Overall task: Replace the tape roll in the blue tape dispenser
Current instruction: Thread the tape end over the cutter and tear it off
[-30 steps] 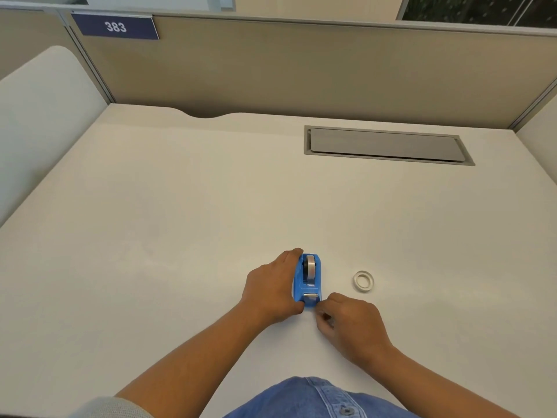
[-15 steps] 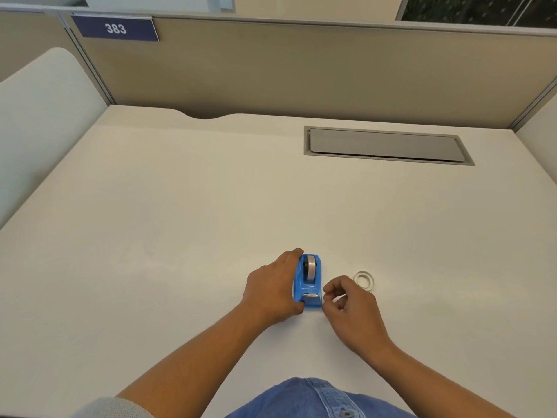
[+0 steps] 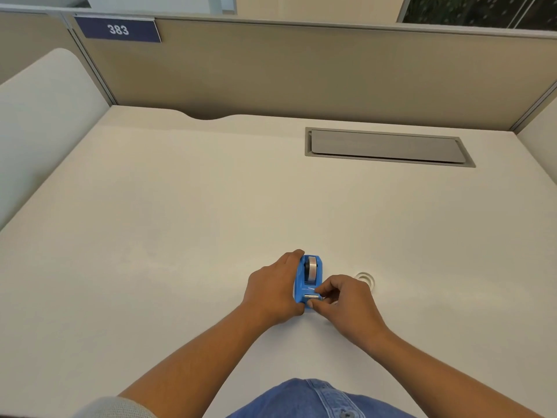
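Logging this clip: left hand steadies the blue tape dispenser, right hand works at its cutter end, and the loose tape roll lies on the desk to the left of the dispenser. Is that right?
Not quite. In the head view the loose tape roll lies to the right of the blue tape dispenser, partly behind the right hand. The left hand does steady the dispenser, and the right hand is at its cutter end.

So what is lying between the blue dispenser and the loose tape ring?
In the head view, only the right hand lies between the blue dispenser and the loose tape ring, partly covering the ring.
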`<act>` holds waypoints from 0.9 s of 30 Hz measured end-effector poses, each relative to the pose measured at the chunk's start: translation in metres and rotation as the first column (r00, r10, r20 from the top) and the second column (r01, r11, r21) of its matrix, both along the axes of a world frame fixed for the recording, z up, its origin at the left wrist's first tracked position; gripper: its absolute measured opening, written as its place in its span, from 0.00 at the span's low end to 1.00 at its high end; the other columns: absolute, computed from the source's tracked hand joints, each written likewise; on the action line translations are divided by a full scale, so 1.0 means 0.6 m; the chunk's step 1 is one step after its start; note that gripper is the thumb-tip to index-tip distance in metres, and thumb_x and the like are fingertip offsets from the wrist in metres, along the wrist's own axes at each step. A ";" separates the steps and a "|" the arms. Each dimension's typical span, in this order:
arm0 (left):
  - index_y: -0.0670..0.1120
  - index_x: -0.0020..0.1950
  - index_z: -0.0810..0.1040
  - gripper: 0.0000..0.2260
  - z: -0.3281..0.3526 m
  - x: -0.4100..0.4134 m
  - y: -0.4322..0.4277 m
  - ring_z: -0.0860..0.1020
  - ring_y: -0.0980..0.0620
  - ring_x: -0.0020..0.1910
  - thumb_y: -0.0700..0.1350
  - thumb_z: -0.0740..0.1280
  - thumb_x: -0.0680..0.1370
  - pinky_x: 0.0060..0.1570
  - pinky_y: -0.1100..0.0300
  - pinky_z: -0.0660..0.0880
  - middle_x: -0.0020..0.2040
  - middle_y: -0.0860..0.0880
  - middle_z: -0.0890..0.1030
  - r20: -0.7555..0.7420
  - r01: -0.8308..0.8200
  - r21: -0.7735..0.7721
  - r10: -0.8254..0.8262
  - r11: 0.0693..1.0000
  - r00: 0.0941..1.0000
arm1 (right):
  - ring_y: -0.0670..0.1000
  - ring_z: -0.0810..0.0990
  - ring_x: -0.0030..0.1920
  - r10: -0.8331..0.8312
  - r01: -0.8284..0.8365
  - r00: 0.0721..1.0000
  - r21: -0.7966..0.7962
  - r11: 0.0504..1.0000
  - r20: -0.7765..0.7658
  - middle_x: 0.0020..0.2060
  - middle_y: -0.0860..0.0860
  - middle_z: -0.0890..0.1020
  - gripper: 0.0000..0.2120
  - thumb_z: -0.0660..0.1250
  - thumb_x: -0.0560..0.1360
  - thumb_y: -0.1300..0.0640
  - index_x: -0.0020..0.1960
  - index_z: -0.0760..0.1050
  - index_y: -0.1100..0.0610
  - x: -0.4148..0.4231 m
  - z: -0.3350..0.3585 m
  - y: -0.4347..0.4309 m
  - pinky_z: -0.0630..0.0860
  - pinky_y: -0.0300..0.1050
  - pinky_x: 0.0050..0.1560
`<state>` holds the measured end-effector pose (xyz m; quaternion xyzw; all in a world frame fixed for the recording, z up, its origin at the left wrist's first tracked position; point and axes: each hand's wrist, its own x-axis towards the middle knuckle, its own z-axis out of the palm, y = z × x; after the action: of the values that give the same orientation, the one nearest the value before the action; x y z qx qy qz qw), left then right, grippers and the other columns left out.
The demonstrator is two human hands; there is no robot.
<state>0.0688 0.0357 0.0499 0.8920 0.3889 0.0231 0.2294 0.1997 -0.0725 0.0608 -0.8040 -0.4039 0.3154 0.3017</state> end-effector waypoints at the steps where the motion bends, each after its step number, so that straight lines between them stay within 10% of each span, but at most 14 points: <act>1: 0.56 0.71 0.56 0.44 0.000 0.000 0.000 0.80 0.49 0.50 0.57 0.76 0.62 0.43 0.59 0.72 0.67 0.55 0.74 0.004 0.001 -0.003 -0.001 1.000 1.000 | 0.46 0.81 0.35 0.012 -0.013 0.999 0.014 1.000 0.032 0.36 0.45 0.82 0.09 0.79 0.67 0.56 0.41 0.79 0.49 0.000 -0.003 0.000 0.79 0.37 0.37; 27: 0.54 0.74 0.56 0.43 -0.005 -0.002 0.001 0.80 0.49 0.53 0.55 0.74 0.65 0.48 0.56 0.76 0.70 0.56 0.72 0.035 0.020 -0.019 -0.020 1.000 0.999 | 0.44 0.76 0.37 0.207 -0.218 0.972 0.088 0.972 0.112 0.40 0.41 0.77 0.20 0.80 0.64 0.53 0.42 0.69 0.41 0.017 -0.042 -0.015 0.75 0.35 0.37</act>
<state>0.0673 0.0361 0.0471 0.8929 0.3762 0.0326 0.2452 0.2097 -0.0813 0.0354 -0.7551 -0.5179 0.2837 0.2850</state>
